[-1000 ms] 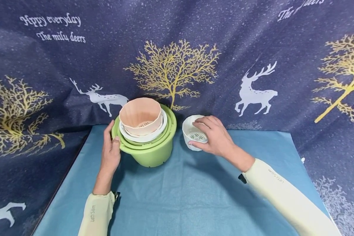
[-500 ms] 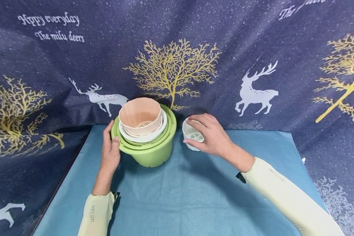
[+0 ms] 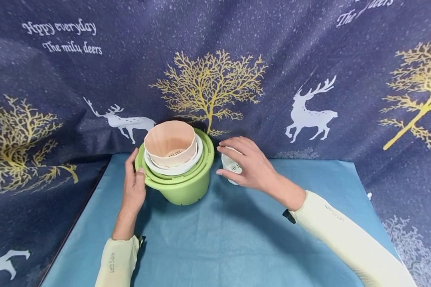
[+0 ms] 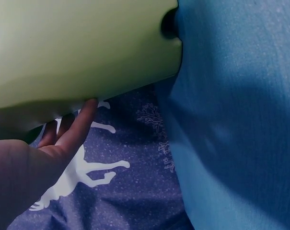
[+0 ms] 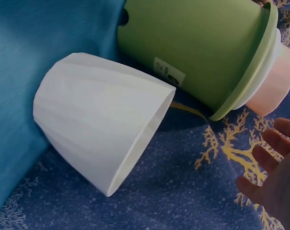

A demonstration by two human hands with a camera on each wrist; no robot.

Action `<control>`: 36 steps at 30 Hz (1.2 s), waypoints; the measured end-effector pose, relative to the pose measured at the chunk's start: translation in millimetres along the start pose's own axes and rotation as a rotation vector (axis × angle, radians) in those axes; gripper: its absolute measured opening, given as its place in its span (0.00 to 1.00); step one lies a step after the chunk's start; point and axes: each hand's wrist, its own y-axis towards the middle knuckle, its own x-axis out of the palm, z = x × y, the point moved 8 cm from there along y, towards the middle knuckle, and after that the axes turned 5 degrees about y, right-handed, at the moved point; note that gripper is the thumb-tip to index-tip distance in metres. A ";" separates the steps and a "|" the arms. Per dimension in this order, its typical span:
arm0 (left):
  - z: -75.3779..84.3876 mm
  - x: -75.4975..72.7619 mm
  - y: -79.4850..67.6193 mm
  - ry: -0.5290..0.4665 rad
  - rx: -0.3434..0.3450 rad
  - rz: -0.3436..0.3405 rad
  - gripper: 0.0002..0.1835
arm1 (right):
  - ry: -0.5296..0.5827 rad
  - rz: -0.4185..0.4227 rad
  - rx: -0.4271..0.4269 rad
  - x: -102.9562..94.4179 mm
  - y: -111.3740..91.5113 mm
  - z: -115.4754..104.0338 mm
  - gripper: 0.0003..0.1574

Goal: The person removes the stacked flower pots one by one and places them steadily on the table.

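Note:
At the rim of a green flower pot (image 3: 184, 193) is my left hand (image 3: 134, 186), thumb at the front and fingers against its outer left side. The left wrist view shows those fingers touching the green wall. Nested inside the pot are another green rim, a white pot (image 3: 175, 170) and, on top, a peach pot (image 3: 170, 143) with a perforated bottom. To the right stands a small white pot (image 5: 99, 117), upright and apart from the stack. My right hand (image 3: 249, 163) hovers above it, fingers spread and holding nothing, hiding much of it in the head view.
Blue cloth (image 3: 208, 247) covers the table. A dark blue curtain (image 3: 215, 24) printed with deer and yellow trees hangs right behind the pots and down both sides.
My right hand has let go of the small white pot and drifted left over it, toward the stack. The left hand and the nested pots stay put.

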 end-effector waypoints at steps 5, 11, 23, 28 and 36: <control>-1.7 0.5 -0.4 -0.010 -0.001 -0.009 0.32 | -0.002 -0.006 -0.020 2.7 7.2 -4.7 0.34; -1.5 0.8 -2.4 -0.001 -0.002 -0.006 0.32 | 0.013 -0.019 -0.048 7.5 14.0 -9.7 0.33; -1.8 0.8 -0.5 -0.012 0.000 -0.007 0.32 | 0.022 -0.004 -0.112 13.2 31.8 -21.1 0.33; -0.7 1.0 -0.3 -0.011 0.003 -0.004 0.32 | 0.030 -0.004 -0.114 16.5 36.0 -23.1 0.35; -2.2 0.5 -0.3 0.001 -0.014 -0.004 0.33 | 0.029 -0.038 -0.119 22.1 42.0 -26.3 0.35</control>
